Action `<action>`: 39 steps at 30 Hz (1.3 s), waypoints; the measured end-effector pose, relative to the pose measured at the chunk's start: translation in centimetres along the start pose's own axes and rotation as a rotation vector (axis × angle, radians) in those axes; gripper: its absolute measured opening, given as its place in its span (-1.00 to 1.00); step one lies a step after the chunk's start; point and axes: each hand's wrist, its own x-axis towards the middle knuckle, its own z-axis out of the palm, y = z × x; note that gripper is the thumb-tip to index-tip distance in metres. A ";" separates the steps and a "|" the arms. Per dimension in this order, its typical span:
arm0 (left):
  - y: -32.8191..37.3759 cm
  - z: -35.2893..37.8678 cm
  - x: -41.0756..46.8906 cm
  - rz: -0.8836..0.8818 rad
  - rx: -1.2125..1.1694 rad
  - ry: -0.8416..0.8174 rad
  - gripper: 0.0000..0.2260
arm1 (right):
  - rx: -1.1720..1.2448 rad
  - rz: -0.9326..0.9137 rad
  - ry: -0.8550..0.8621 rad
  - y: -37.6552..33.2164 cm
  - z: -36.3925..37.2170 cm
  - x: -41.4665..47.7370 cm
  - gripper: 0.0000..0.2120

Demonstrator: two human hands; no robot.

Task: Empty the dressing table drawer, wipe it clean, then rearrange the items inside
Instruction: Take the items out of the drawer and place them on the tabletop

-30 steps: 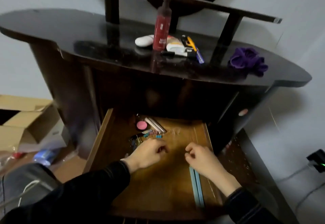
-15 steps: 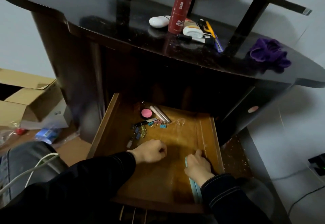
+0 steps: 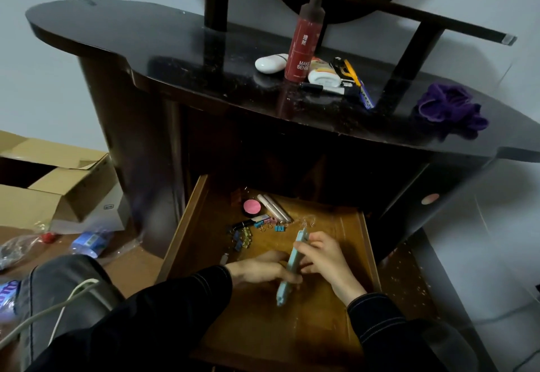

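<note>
Currently the slim teal stick [image 3: 293,263] is above the open drawer [image 3: 187,225], left hand [image 3: 263,269] gripping its lower half, right hand [image 3: 327,260] pinching higher up; probably light, rigid, slick, so hold mid-shaft.

Head view, looking down, drawer [image 3: 344,325] near

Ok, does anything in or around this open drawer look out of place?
Coloured binder clips lie scattered loose in the drawer. Beside the table, an open cardboard box and plastic wrappers litter the floor. The left hand and right hand grip a pale blue stick.
</note>
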 end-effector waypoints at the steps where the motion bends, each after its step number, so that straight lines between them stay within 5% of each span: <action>1: 0.0 0.1 -0.1 0.039 -0.128 -0.008 -0.52 | 0.024 -0.016 -0.019 -0.3 0.3 0.4 -0.72; 4: 0.2 0.0 -0.4 -0.015 -0.466 0.234 -0.71 | -0.073 -0.071 0.034 -0.7 1.4 2.4 -0.75; 7: 0.2 -1.0 -0.8 -0.047 -0.592 0.602 -0.80 | -0.470 -0.187 0.108 -0.9 2.6 5.2 -0.82; 10: 0.2 -2.2 -1.5 0.067 -0.709 0.842 -0.86 | -0.937 -0.467 -0.011 -0.9 4.2 8.0 -0.69; 13: 0.1 -3.4 -2.0 0.110 -0.771 1.029 -0.89 | -1.145 -0.712 -0.126 -1.4 6.6 9.9 -0.57; 17: -0.2 -4.6 -2.1 0.089 -0.823 1.108 -0.93 | -1.336 -0.831 -0.175 -2.3 9.6 11.7 -0.47; 22: -0.1 -4.8 -2.3 0.070 -0.875 1.078 -0.93 | -1.522 -0.825 -0.204 -2.4 10.5 12.7 -0.71; 28: 0.3 -4.4 -2.8 0.072 -0.801 1.026 -0.94 | -1.231 -0.700 0.017 -2.6 7.9 9.3 -0.76; 32: 1.4 -3.2 -3.6 0.151 -0.548 0.990 -0.88 | -0.998 -0.631 0.098 -3.9 3.7 3.3 -0.78; 39: 5.0 1.0 -10.0 0.429 -0.390 0.853 -0.83 | -0.542 -1.016 0.315 -12.1 -2.7 -7.8 -0.72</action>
